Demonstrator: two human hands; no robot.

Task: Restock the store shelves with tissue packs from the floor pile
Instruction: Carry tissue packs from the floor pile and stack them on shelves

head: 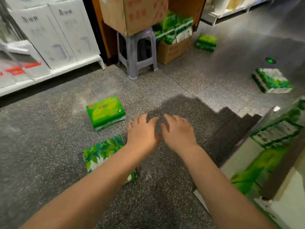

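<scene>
Speckled grey floor (49,146) with four green tissue packs (105,112) scattered on it, a purple stool (137,52), and an open cardboard box (171,50).

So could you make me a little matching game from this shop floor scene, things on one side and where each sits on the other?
Things:
1. cardboard box
2. bright green pack
3. leaf-print pack
4. purple stool

Places:
A. partly under the left forearm
B. on the stool
C. on the floor, beyond the leaf-print pack
D. beside the open carton of green packs

Pairs: 1-B, 2-C, 3-A, 4-D
</scene>
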